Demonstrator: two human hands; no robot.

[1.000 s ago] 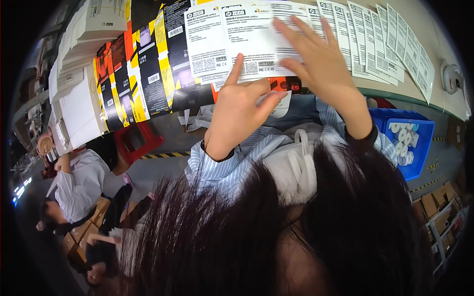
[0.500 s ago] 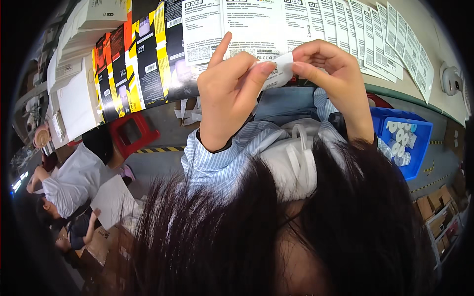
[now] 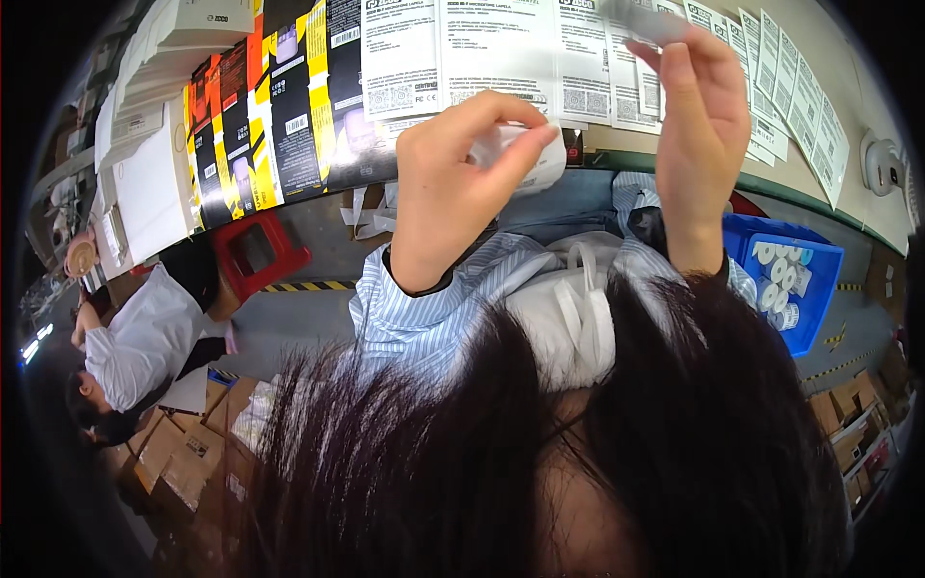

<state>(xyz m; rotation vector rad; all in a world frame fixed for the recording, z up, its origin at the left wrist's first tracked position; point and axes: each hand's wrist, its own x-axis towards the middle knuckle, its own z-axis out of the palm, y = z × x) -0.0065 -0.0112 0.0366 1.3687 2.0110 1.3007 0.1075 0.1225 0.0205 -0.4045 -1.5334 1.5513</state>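
Pinching a label (image 3: 657, 23) in the right grip (image 3: 705, 130), up over the sheets (image 3: 496, 58), too blurry to tell its long axis. Holding a curled strip (image 3: 547, 162) in the left grip (image 3: 458, 183), nearer the body, kinda blocking the sheets' near edge. Also seeing boxes (image 3: 291, 116) on the counter's (image 3: 621, 143) left, bin (image 3: 822, 294) down right.

Left of the sheets (image 3: 583, 67) on the surface (image 3: 853, 85) lies packaging (image 3: 299, 125), with stacks (image 3: 159, 53) beyond. Below the sheets' right end, a bin (image 3: 819, 299) holds rolls (image 3: 771, 270).

Black text lines (image 3: 491, 31) and square codes (image 3: 388, 99) stand on white sheets (image 3: 497, 60), barcodes (image 3: 296, 124) on the black-and-yellow packaging (image 3: 297, 152)
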